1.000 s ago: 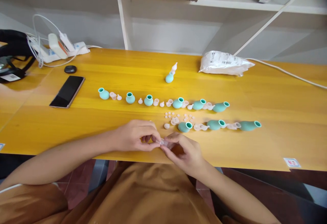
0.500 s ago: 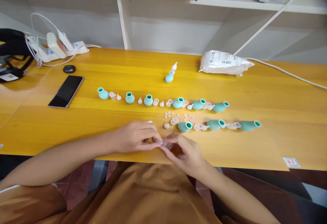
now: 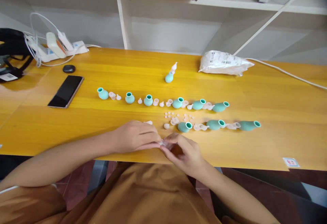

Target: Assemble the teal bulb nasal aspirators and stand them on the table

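Your left hand has flattened its fingers since half a second ago, when they curled. That reads as pressing on the small clear piece rather than turning it. Both hands have otherwise kept their place at the bench's six o'clock edge. Each grip pinches the piece at the fingertips, your right hand from four o'clock.

Count:
- nine loose teal bulbs: six in the far row, three in the near row at one o'clock
- one assembled bulb at twelve
- one phone at ten

Yellow table carries: black phone, power strip with cables, white packet, far side
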`<state>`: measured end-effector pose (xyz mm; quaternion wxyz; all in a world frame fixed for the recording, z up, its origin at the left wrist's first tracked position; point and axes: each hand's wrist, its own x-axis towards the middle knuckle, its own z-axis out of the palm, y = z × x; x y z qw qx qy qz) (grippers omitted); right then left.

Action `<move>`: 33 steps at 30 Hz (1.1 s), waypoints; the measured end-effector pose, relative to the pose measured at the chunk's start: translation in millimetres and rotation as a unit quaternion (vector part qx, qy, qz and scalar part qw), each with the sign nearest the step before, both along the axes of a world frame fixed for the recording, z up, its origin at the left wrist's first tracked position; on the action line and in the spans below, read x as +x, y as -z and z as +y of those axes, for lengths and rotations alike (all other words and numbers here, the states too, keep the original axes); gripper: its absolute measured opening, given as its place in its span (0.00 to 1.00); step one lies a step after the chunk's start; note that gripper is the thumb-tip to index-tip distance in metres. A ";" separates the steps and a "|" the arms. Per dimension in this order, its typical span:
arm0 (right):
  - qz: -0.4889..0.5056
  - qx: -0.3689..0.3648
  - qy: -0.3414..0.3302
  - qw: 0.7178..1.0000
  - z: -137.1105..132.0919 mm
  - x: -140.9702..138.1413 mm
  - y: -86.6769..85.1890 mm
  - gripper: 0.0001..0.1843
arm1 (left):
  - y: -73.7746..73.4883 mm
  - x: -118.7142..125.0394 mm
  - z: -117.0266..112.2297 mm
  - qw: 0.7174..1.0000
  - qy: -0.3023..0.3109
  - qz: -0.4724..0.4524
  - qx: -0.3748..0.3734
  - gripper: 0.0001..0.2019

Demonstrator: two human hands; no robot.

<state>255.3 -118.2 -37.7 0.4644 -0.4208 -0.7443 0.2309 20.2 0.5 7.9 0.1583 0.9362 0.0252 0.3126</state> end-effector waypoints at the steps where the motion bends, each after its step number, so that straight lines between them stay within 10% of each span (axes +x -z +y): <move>1: 0.001 0.000 0.000 1.000 0.0 0.0 -0.1 0.13 | 0.5 -0.3 -0.1 1.000 0.000 0.002 0.003 0.09; 15: -0.019 0.000 0.014 1.000 -0.6 0.5 -3.9 0.10 | -1.8 -2.7 0.2 0.993 -0.008 0.014 0.114 0.09; 33: -0.027 -0.007 0.011 1.000 -0.8 2.3 -0.2 0.10 | 5.9 -2.3 0.4 0.999 -0.010 0.005 0.052 0.09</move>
